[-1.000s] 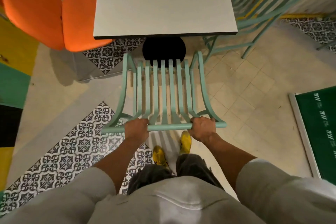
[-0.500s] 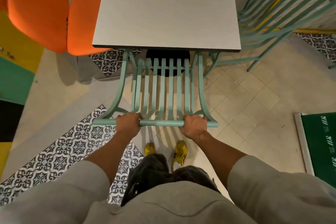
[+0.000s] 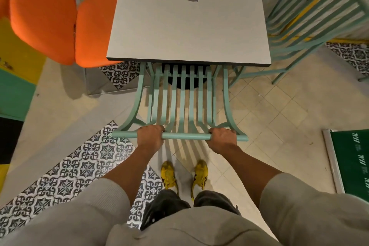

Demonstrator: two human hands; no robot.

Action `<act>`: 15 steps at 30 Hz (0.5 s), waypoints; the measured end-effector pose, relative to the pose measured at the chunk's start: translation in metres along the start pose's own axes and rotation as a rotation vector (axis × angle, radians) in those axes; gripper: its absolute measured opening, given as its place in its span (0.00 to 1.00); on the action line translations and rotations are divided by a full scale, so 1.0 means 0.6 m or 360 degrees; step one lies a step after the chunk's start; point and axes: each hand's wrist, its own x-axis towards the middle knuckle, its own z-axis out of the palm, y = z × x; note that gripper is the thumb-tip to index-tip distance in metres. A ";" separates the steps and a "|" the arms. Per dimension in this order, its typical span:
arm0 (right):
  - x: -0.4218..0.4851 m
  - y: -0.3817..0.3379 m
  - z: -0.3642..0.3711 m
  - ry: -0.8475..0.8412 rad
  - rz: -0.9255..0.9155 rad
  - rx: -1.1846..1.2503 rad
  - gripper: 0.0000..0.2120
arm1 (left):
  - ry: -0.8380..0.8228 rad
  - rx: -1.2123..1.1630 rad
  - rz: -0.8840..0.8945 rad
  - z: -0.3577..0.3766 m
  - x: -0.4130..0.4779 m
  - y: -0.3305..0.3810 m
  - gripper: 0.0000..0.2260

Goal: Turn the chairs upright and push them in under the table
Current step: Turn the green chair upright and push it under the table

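Note:
A mint-green slatted chair (image 3: pixel 182 106) stands upright in front of me, its seat hidden under the near edge of the grey square table (image 3: pixel 189 32). My left hand (image 3: pixel 150 136) grips the chair's top rail left of centre. My right hand (image 3: pixel 222 139) grips the same rail right of centre. Only the backrest slats and the top rail show outside the table. A second mint-green chair (image 3: pixel 311 16) stands at the table's right side, tilted and not under the table.
Two orange padded chair backs (image 3: pixel 44 16) sit left of the table. A green board with a white frame (image 3: pixel 351 162) lies on the floor at right. The table's black base (image 3: pixel 185 82) shows through the slats. My yellow shoes (image 3: pixel 184 175) stand behind the chair.
The chair has slid forward, away from me, so its seat has gone under the table. Both hands kept their grip on the top rail and I stepped forward with it.

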 end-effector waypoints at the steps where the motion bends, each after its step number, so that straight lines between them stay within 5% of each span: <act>1: 0.002 0.000 -0.002 -0.0003 0.0002 -0.0004 0.19 | -0.0004 -0.0012 -0.0004 -0.001 0.002 -0.001 0.14; 15: 0.014 0.009 -0.011 -0.0027 0.0004 -0.0011 0.20 | -0.0038 -0.0175 0.0012 -0.004 0.015 0.006 0.15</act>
